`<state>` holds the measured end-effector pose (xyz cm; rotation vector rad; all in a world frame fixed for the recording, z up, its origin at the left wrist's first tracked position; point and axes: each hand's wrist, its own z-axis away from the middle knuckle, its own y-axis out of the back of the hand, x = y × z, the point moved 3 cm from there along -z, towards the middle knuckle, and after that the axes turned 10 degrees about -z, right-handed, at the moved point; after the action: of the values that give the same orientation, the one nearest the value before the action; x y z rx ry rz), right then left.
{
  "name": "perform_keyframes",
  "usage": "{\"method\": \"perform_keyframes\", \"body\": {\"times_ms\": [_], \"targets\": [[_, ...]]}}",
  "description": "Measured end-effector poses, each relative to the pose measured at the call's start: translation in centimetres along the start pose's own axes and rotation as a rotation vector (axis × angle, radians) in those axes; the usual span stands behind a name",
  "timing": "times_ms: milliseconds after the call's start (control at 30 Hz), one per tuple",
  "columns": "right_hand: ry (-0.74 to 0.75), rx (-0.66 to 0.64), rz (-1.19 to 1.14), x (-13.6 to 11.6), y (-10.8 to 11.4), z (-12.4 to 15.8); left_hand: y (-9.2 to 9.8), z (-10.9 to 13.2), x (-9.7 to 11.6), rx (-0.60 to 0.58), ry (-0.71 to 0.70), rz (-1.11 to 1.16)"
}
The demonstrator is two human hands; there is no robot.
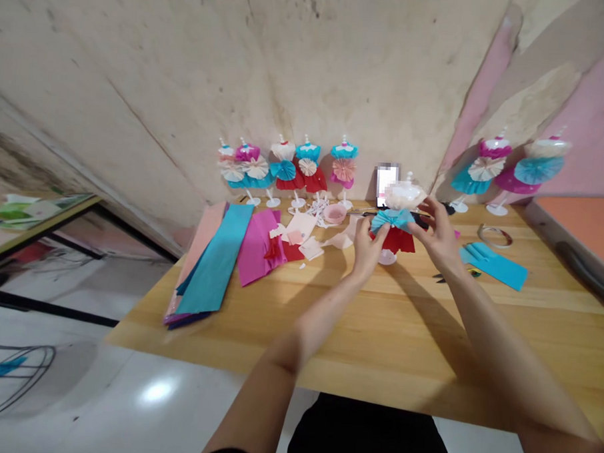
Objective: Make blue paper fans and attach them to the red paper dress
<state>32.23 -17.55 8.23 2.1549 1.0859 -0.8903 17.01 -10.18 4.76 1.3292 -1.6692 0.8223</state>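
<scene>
1. Overall view: a pale wooden tabletop (407,338) stands against a stained plaster wall (139,66).
2. Stacked pink, teal and magenta crepe paper (215,263) lies at 9 o'clock; a strip of teal paper (495,265) lies at 3 o'clock.
3. Finished paper-dress figures (284,165) line the far edge at 11 o'clock. Crowding could crush their fans.
4. At 12 o'clock, a dress figure with a red skirt (392,240) stands on a small white base (387,257). Its narrow base could tip under sideways pressure.
5. Both hands hold the blue paper bow (390,220) at the figure's waist: left hand (368,249), right hand (434,235).
6. Fingers (422,215) of both hands curl closed on the bow. Too hard a pinch could tear or flatten its thin folds.
</scene>
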Motion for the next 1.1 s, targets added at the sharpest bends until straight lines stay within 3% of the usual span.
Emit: {"method": "perform_keyframes", "body": {"times_ms": [67,200,333,400,533,667,833,967,1100], "targets": [[0.001,0.012,0.057,-1.6,0.6,0.7,0.7,0.3,0.8,-0.066,-0.011,0.019],[-0.051,0.014,0.156,-3.6,1.2,1.9,1.7,0.6,2.6,-0.305,-0.08,-0.068],[-0.183,-0.193,0.096,-3.1,1.0,2.6,1.6,0.6,3.0,-0.526,-0.068,-0.141],[-0.249,-0.245,0.025,-2.2,0.7,3.1,1.2,0.7,2.6,-0.512,0.005,-0.04],[-0.357,-0.033,-0.226,-0.2,0.0,3.9,0.2,1.4,0.9,-0.378,0.201,0.193],[-0.425,0.01,-0.411,0.7,-1.4,4.6,-0.1,1.6,-0.2,-0.339,0.189,0.17],[-0.349,-0.007,-0.238,0.6,-1.4,4.0,1.0,-0.1,-0.3,-0.283,0.096,0.106],[-0.203,0.033,-0.028,0.0,-0.8,2.5,1.6,-1.4,1.0,-0.316,0.017,-0.01],[-0.172,0.038,0.084,-0.2,-1.2,1.6,1.5,-2.1,2.5,-0.318,-0.071,-0.03]]}}
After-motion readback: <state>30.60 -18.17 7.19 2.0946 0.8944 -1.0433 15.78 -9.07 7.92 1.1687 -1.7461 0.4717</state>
